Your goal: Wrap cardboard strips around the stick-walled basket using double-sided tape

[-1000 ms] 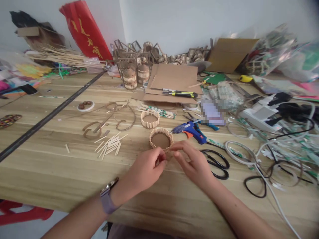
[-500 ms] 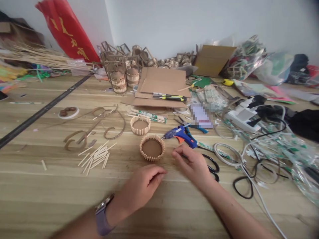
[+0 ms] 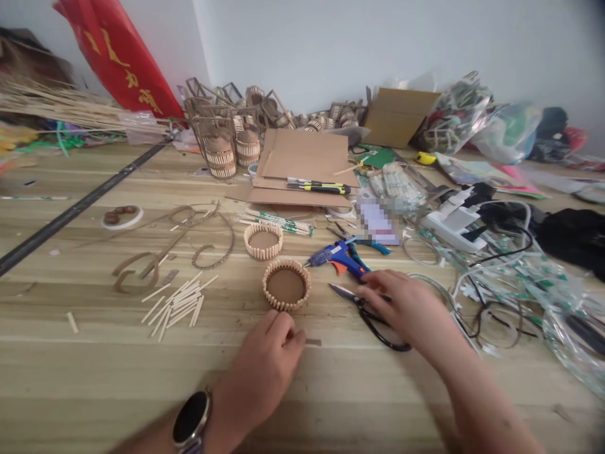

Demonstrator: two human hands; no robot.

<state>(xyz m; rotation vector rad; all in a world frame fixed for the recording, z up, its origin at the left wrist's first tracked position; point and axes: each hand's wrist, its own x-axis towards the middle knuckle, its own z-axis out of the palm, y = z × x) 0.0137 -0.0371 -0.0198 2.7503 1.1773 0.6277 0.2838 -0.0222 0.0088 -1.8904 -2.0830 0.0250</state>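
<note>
My left hand (image 3: 271, 350) is closed just in front of the nearer round basket, its fingers curled together. A short brown strip (image 3: 313, 342) sticks out at its fingertips. That nearer basket (image 3: 286, 285) has a brown base and a wall of short upright sticks; a similar, smaller basket (image 3: 263, 241) stands behind it. Over the black-handled scissors (image 3: 347, 293) hovers my right hand (image 3: 401, 302), fingers apart, partly hiding the handles. Its fingertips are close to the grip of the blue glue gun (image 3: 335, 253); whether they touch is unclear.
Loose cut sticks (image 3: 177, 304) lie at left, near curled brown strips (image 3: 137, 271). Cardboard sheets (image 3: 305, 154) with utility knives sit behind. A white power strip (image 3: 456, 224), cables and plastic wrappers crowd the right. Finished stick buckets (image 3: 220, 154) stand along the wall.
My right hand has moved right, away from the baskets, to over the scissors. My left hand has shifted slightly and turned; a brown strip now shows at its fingertips. The view has shifted a little.
</note>
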